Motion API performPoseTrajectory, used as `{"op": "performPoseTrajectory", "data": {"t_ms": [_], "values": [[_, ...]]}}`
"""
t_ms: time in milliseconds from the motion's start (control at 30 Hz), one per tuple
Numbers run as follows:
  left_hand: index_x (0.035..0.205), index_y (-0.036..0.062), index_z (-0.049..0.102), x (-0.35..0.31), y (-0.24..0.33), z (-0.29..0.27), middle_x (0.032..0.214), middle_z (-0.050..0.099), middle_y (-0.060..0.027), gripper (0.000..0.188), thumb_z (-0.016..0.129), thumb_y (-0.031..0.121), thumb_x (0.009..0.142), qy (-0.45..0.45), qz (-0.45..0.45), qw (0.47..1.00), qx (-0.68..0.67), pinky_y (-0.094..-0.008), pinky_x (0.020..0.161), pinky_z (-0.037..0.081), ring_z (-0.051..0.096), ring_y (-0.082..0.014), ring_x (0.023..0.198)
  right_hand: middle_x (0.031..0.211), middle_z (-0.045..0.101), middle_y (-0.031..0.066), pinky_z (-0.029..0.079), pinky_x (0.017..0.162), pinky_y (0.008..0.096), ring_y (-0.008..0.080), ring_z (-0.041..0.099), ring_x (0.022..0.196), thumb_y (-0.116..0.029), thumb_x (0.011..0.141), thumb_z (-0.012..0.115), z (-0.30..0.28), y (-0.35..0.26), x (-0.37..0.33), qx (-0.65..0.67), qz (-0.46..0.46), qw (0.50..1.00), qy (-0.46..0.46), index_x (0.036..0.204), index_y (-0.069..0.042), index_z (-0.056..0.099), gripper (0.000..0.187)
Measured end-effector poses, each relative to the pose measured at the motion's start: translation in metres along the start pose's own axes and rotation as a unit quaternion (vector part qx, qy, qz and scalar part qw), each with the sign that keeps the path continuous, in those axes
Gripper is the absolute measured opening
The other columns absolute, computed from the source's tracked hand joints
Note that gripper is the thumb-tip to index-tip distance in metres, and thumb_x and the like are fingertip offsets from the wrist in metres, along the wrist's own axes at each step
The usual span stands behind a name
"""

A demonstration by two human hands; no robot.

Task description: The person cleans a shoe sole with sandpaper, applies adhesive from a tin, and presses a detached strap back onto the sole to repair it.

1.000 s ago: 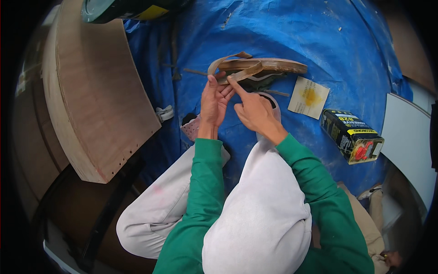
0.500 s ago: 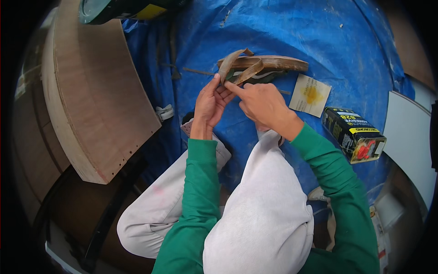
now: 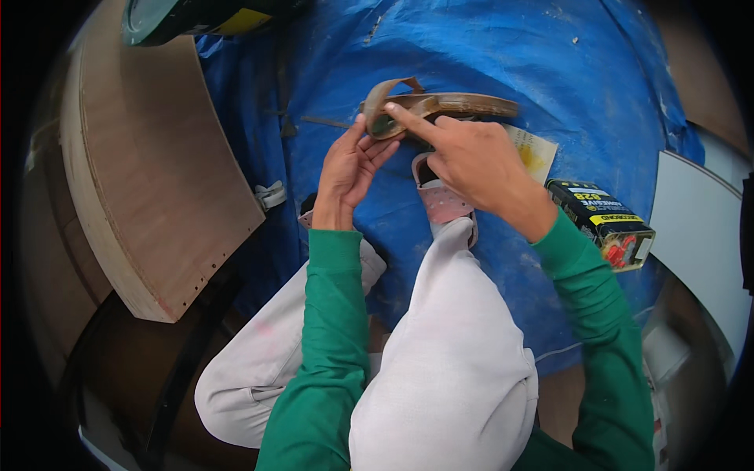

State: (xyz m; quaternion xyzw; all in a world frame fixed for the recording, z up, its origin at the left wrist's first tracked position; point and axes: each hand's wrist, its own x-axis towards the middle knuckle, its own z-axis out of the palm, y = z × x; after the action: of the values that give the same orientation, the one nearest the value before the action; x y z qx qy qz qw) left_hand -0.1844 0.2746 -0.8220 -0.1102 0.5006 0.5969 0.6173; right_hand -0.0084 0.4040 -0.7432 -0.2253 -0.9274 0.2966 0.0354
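Observation:
A thin brown strip (image 3: 373,98), bent into a loop, is held by my left hand (image 3: 349,169). The thumb lies at its left edge and the fingers pass beneath the bend. My right hand (image 3: 491,161) reaches over from the right, its index finger stretched out and touching the inside of the strip. Its other fingers curl loosely, with nothing visible in them. Just beyond lies a long, curved brown piece (image 3: 479,104) with layered edges, partly covered by the strip and my right hand.
A blue tarp (image 3: 518,47) covers the floor. On the right are a stained paper sheet (image 3: 536,153), a black-and-yellow adhesive can (image 3: 601,224) and a white panel (image 3: 699,228). A large curved wooden panel (image 3: 157,157) stands left, near a dark green container (image 3: 181,17).
My right index finger has moved up along the strip, away from the left fingertips. The right hand sits farther right, and a pink shoe now shows below it. The view has shifted slightly.

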Motion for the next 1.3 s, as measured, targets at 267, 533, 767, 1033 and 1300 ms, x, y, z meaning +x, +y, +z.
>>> {"op": "performPoseTrajectory", "data": {"t_ms": [267, 533, 767, 1033, 1300], "values": [[0.133, -0.0012, 0.055, 0.002, 0.001, -0.025, 0.123, 0.066, -0.0233, 0.045, 0.052, 0.035, 0.106, 0.042, 0.069, 0.993, 0.089, -0.0380, 0.100, 0.056, 0.067, -0.0327, 0.115, 0.083, 0.067, 0.0260, 0.051, 0.071, 0.0505, 0.0403, 0.067, 0.074, -0.016, 0.086, 0.057, 0.073, 0.065, -0.150, 0.136, 0.486, 0.863, -0.004, 0.155, -0.010, 0.037, 0.072], [0.118, -0.0046, 0.068, 0.010, 0.011, -0.009, 0.094, 0.075, -0.0098, 0.041, 0.071, 0.031, 0.097, 0.161, 0.269, 0.870, 0.380, -0.0272, 0.082, 0.054, 0.069, -0.0136, 0.087, 0.093, 0.071, 0.0260, 0.052, 0.083, 0.0522, 0.0463, 0.068, 0.087, -0.018, 0.085, 0.059, 0.109, 0.088, -0.164, 0.059, 0.509, 0.859, 0.000, 0.159, -0.009, 0.026, 0.081], [0.120, -0.0070, 0.069, 0.011, 0.041, -0.012, 0.087, 0.075, -0.0092, 0.040, 0.075, 0.018, 0.089, 0.120, 0.217, 0.850, 0.465, -0.0240, 0.078, 0.052, 0.068, -0.0104, 0.078, 0.075, 0.065, 0.0124, 0.051, 0.068, 0.0392, 0.0276, 0.063, 0.067, -0.013, 0.085, 0.057, 0.093, 0.088, -0.168, 0.206, 0.506, 0.838, 0.018, 0.156, -0.007, 0.036, 0.074], [0.121, -0.0073, 0.068, 0.008, 0.048, -0.009, 0.085, 0.075, -0.0093, 0.041, 0.076, 0.016, 0.088, 0.083, 0.169, 0.835, 0.516, -0.0241, 0.073, 0.051, 0.068, -0.0104, 0.079, 0.068, 0.050, -0.0045, 0.034, 0.051, 0.0192, 0.0020, 0.042, 0.059, -0.003, 0.090, 0.050, 0.027, 0.061, -0.164, 0.546, 0.500, 0.651, 0.170, 0.154, -0.006, 0.040, 0.064], [0.126, -0.0016, 0.067, 0.002, 0.043, -0.038, 0.108, 0.074, -0.0090, 0.041, 0.075, 0.018, 0.091, 0.103, 0.133, 0.892, 0.420, -0.0287, 0.086, 0.053, 0.070, -0.0161, 0.097, 0.071, 0.046, -0.0051, 0.033, 0.052, 0.0186, 0.0022, 0.041, 0.060, -0.002, 0.093, 0.050, 0.017, 0.057, -0.170, 0.459, 0.453, 0.718, 0.261, 0.144, 0.001, 0.052, 0.051]]}}
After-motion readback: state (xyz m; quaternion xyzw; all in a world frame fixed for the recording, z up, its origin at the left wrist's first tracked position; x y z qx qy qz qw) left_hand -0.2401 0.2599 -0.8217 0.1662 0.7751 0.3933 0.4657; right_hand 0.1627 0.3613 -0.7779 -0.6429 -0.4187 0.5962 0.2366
